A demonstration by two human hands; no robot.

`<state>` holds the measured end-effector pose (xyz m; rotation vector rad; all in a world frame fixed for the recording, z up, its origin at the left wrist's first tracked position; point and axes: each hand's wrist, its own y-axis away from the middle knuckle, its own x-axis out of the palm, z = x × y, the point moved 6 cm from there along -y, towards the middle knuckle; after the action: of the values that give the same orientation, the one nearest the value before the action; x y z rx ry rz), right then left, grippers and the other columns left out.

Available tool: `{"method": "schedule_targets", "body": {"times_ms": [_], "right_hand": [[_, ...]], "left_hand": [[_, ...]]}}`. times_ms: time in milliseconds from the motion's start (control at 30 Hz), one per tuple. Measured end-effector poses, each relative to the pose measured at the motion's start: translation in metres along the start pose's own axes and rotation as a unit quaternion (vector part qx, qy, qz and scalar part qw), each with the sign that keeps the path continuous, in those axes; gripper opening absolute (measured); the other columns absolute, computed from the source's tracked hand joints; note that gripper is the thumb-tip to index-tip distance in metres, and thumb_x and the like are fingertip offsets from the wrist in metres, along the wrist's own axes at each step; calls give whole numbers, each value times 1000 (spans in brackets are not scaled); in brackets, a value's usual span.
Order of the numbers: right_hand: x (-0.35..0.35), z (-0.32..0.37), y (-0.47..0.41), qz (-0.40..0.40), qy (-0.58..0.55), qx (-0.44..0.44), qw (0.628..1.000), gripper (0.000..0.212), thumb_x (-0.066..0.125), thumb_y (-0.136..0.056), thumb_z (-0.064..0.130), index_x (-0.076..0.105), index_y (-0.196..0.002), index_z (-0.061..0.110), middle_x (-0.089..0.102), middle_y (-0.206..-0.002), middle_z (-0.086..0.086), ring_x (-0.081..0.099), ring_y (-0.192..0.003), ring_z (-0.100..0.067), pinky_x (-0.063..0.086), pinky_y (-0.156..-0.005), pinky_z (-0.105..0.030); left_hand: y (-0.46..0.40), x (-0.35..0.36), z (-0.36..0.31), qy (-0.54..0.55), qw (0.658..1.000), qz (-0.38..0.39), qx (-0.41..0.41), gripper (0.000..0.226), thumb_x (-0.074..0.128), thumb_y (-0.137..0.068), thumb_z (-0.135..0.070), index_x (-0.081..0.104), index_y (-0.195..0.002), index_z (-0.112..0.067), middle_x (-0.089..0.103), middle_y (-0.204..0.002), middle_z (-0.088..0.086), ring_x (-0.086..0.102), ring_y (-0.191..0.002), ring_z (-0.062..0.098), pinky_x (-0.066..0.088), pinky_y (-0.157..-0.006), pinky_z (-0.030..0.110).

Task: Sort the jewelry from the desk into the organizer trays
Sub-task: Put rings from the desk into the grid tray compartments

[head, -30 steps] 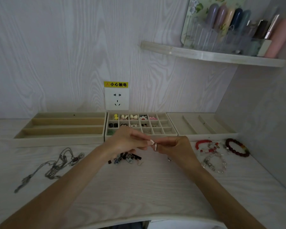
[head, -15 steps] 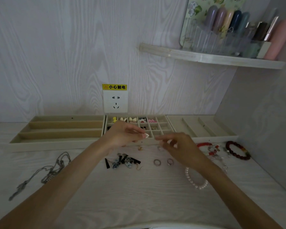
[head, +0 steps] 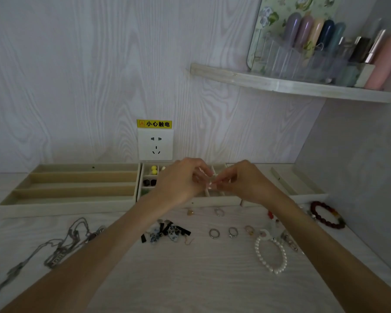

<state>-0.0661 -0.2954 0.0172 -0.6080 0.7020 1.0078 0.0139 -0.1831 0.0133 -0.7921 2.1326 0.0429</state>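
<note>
While both hands meet above the middle organizer tray, the grip of each is narrow: the left hand has its fingers curled in toward the thumb, and the right hand does the same, the fingertips of the two touching or nearly so. Something small may be pinched between them, but it is too small and too blurred to tell what, or which hand has it.

In the head view, the middle tray is divided into small compartments; yellow beads and dark studs lie in its left ones. A long-slotted tray sits to its left and another tray to its right, all three against the wall. On the counter in front lie chain necklaces at the left, a cluster of black and patterned earrings near the middle, three rings in a row beside them, one more ring close to the tray's front wall, a pearl bracelet and a dark red bead bracelet at the right.

Half a second ago the hands were apart, the left over the tray's front part and the right lower, above the counter; now the right has come up and both are joined over the tray. A second ago they were joined nearer the person, in front of the tray.
</note>
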Motion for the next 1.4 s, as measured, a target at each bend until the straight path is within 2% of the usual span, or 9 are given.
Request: {"method": "schedule_targets", "body": {"times_ms": [67,200,400,600,700,800,900,1000,1400], "right_hand": [[-7,-5,-3,-28,-90,23,995,15,76,-75,19,76,-89,13,61,-59,14,53,-48,9,37,-50,-4],[-7,-18,-2,-49,-236,65,968,18,74,-77,23,74,-94,17,71,-82,12,65,-78,8,45,-66,-2],[0,-35,0,-37,-231,114,966,11,71,-80,32,72,-89,29,69,-82,18,59,-72,11,41,-61,-4],[-19,-61,3,-96,-212,121,965,14,61,-89,18,69,-100,18,63,-74,9,53,-51,14,35,-46,1],[-23,-69,7,-122,-202,103,966,14,59,-89,10,69,-99,14,62,-72,8,53,-49,14,37,-48,0],[-23,-78,7,-145,-186,101,967,13,60,-88,10,71,-95,14,62,-71,6,57,-60,3,40,-54,-1],[-25,-87,7,-176,-155,98,967,12,62,-87,12,72,-89,18,64,-70,6,58,-68,-8,42,-57,-4],[-28,-92,8,-205,-126,92,966,15,64,-85,15,70,-81,28,67,-74,5,64,-77,-16,48,-71,-18],[-31,-93,9,-232,-113,71,963,15,65,-85,18,70,-80,31,70,-77,1,65,-77,-16,51,-74,-28]], "left_hand": [[-9,-3,0,-11,1000,-27,1,12,70,-82,-34,68,-94,-32,69,-91,-15,62,-79,0,51,-70,23],[-25,2,11,97,995,-30,-15,13,72,-79,-36,73,-90,-30,73,-90,-6,68,-84,6,55,-82,34],[-35,15,21,152,988,9,3,17,71,-82,-20,75,-98,-16,74,-94,0,68,-84,4,53,-85,22],[-46,24,15,-117,983,128,60,18,69,-84,-28,74,-100,-23,72,-101,-8,62,-87,4,50,-82,23],[-61,18,5,-181,974,115,71,17,66,-87,-31,73,-101,-26,70,-102,-11,55,-83,1,40,-74,21],[-86,11,-2,-192,974,92,73,15,65,-87,-27,73,-100,-25,69,-104,-8,52,-78,1,38,-73,21],[-100,28,-9,-201,964,155,85,15,65,-87,-27,73,-100,-24,70,-103,-8,55,-81,2,40,-71,21],[-106,51,-11,-236,943,212,97,16,68,-85,-31,74,-99,-26,70,-102,-9,62,-93,8,41,-70,21],[-111,72,-16,-302,925,198,123,18,73,-80,-29,75,-97,-27,71,-98,-9,65,-89,11,44,-68,21]]}}
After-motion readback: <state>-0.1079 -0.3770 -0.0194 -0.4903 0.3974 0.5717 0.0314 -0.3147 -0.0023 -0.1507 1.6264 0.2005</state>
